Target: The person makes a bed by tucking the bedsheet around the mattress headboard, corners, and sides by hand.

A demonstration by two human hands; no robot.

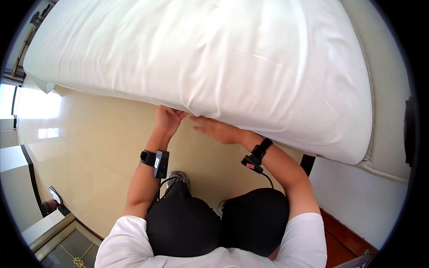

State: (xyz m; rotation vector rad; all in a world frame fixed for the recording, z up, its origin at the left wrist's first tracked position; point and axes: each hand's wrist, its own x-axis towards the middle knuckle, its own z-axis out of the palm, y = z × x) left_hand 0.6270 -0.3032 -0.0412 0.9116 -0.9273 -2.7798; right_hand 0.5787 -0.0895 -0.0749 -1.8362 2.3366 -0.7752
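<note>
A white bed sheet (pixel 201 58) covers the mattress, with creases running down its near side. At the sheet's lower edge is my left hand (pixel 169 119), palm turned up, its fingers curled at the hem and partly hidden beneath it. Just to the right, my right hand (pixel 219 129) lies along the side of the sheet with its fingers stretched out toward the left hand. Its fingertips are slightly blurred, and I see nothing held in it. Both wrists wear black straps with small devices and cables.
Shiny beige floor tiles (pixel 98 134) lie below the bed. A pale headboard (pixel 389 80) stands at the right end. At the left are a white cabinet (pixel 18 183) and a framed glass panel (pixel 71 248). My knees are bent close to the bedside.
</note>
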